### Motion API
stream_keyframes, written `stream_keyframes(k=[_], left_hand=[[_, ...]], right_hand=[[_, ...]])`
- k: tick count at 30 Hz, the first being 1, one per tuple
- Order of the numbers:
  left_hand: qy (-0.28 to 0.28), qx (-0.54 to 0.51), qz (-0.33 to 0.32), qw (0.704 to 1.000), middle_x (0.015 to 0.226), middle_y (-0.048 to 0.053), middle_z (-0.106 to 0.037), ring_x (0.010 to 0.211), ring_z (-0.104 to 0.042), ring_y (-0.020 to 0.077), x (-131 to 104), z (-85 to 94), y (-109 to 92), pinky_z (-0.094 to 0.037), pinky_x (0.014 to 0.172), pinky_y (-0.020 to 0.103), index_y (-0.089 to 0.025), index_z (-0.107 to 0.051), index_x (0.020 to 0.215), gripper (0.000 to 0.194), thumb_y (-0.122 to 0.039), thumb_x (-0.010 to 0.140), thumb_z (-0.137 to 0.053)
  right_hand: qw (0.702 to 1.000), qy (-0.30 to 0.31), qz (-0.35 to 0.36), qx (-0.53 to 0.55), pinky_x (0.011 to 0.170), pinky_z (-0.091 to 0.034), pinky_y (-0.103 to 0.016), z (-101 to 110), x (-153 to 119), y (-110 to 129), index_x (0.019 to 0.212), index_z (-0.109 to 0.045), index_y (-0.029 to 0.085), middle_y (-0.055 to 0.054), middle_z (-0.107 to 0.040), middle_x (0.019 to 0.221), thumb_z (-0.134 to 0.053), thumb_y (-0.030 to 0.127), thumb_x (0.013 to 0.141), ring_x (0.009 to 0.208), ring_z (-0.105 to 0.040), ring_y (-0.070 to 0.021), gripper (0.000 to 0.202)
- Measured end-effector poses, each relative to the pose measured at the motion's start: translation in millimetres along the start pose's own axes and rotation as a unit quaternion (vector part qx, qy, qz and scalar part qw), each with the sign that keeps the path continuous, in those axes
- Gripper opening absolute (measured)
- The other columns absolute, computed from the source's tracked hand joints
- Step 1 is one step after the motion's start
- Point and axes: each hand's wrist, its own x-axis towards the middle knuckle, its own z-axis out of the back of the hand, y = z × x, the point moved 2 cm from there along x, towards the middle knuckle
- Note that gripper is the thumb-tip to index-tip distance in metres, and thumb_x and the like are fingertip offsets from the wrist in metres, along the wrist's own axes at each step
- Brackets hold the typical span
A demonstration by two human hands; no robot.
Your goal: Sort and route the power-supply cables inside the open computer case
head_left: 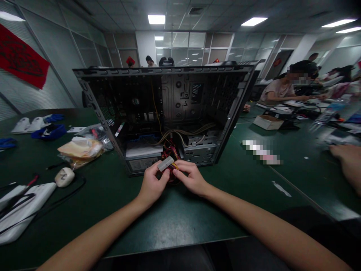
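An open computer case point(169, 71) stands on the green table point(172, 214), its open side facing me. At its lower left sits a power supply point(143, 163), with a bundle of coloured power cables point(172, 149) hanging out at the front. My left hand point(152, 184) grips a wide, pale grey power connector point(166, 163) between thumb and fingers. Beside it, my right hand point(193, 178) is closed on the wires just behind that connector. Both hands are close together in front of the case's bottom edge. The fingers partly cover the wires.
Left of the case lie a plastic bag of parts point(81, 148), a white mouse point(64, 177), a blue tray point(48, 132) and a white device point(26, 214) with black cords. To the right are a small box point(267, 122) and another person's hand point(348, 162). People sit farther back.
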Motion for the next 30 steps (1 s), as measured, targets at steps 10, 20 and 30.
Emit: stream_keyframes(k=[10,20,30], left_hand=[[0.032,-0.032,0.022,0.999,0.088,0.005,-0.066,0.081,-0.061,0.0189,-1.7,-0.3,2.1,-0.048,0.074,0.026,-0.014,-0.067,0.095,0.017,-0.027,0.087,-0.059],[0.004,-0.011,0.048,0.999,0.076,0.001,-0.06,0.071,-0.056,0.0159,0.5,-0.1,3.4,-0.045,0.067,0.024,-0.015,-0.063,0.084,0.013,-0.027,0.085,-0.059],[0.008,-0.058,0.08,0.995,0.072,0.0,-0.061,0.067,-0.057,0.0154,2.5,0.2,3.4,-0.046,0.063,0.023,-0.014,-0.063,0.08,0.01,-0.022,0.083,-0.056]], right_hand=[[0.999,-0.019,0.013,-0.03,0.074,-0.049,-0.029,-0.5,1.0,0.6,0.078,-0.063,0.017,-0.006,-0.064,0.084,-0.051,0.028,0.097,0.079,-0.061,-0.0164,0.025],[0.998,-0.005,0.02,-0.051,0.076,-0.051,-0.03,-2.2,-0.9,-1.8,0.082,-0.066,0.017,-0.008,-0.066,0.088,-0.05,0.029,0.098,0.081,-0.063,-0.0171,0.026],[0.999,0.008,0.01,-0.051,0.075,-0.05,-0.03,-4.6,-0.5,-0.6,0.082,-0.065,0.016,-0.008,-0.066,0.087,-0.048,0.03,0.098,0.08,-0.062,-0.0177,0.028]])
